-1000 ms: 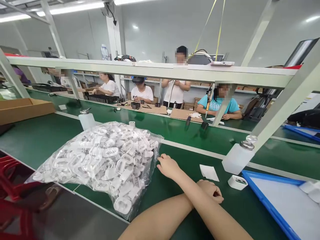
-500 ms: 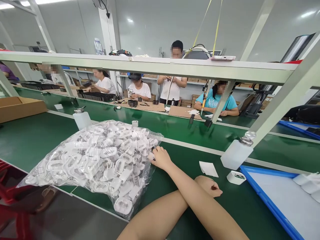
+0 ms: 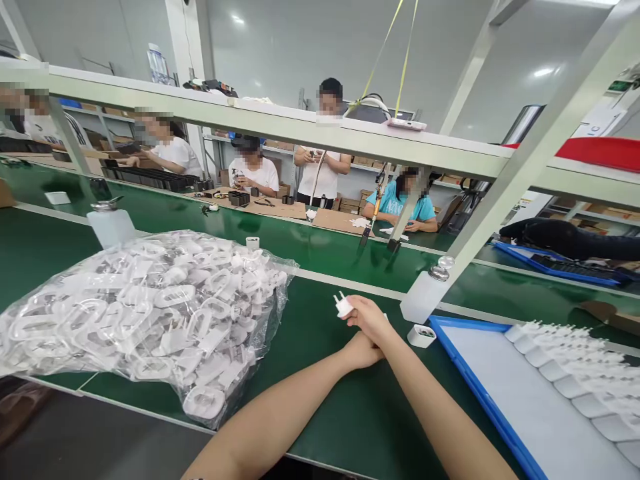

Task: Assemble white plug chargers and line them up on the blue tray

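My right hand (image 3: 369, 319) is closed on a white two-pin plug piece (image 3: 344, 306), its metal pins pointing up and to the left. My left hand (image 3: 361, 351) rests low over the green work surface, under the right wrist. The right wrist hides its fingers, so what they hold cannot be seen. To the left lies a large clear plastic bag (image 3: 150, 307) full of white plug parts and oval rings. Just right of my hands stands a small white oval housing (image 3: 421, 336), with green parts showing in its open top.
A blue-rimmed tray (image 3: 480, 390) at right holds rows of white plugs (image 3: 575, 373). White pump bottles stand at the right (image 3: 425, 297) and left (image 3: 111, 225). Another small white housing (image 3: 253, 243) sits behind the bag. A shelf beam (image 3: 280, 120) crosses ahead; several co-workers sit or stand beyond.
My right hand has left the bag's edge and come back to the right with the plug piece, now over my left hand. The view has turned right, showing more of the tray.
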{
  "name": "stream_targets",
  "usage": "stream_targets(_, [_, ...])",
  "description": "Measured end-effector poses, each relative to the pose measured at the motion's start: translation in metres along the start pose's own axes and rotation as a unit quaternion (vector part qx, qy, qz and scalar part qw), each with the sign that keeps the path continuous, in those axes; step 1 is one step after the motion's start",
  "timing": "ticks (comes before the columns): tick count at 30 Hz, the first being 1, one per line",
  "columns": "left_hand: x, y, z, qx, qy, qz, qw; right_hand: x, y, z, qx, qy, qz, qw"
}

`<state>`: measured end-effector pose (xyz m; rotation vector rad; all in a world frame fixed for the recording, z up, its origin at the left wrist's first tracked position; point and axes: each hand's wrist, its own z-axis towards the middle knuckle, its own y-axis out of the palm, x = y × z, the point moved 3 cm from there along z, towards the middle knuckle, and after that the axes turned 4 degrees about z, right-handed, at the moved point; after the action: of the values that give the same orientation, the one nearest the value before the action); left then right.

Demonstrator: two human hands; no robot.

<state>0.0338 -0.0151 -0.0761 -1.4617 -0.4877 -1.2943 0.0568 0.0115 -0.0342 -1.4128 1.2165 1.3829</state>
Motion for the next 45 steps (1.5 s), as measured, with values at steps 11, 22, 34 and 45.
stream_targets(11, [-0.015,-0.039,0.013,0.231,-0.093,0.062,0.967,0.04,-0.069,-0.016,0.137,-0.072,0.052,0.987])
stream_targets(22, [-0.054,-0.093,0.063,0.388,-0.241,0.169,0.873,0.036,-0.066,-0.019,0.129,-0.189,-0.261,0.938])
stream_targets(34, [-0.099,-0.195,0.116,0.455,-0.344,0.227,0.789,0.039,-0.066,-0.007,0.135,-0.3,-0.478,0.815])
stream_targets(45, [-0.122,-0.211,0.127,0.392,-0.32,0.264,0.821,0.044,-0.069,-0.003,0.125,-0.279,-0.478,0.823])
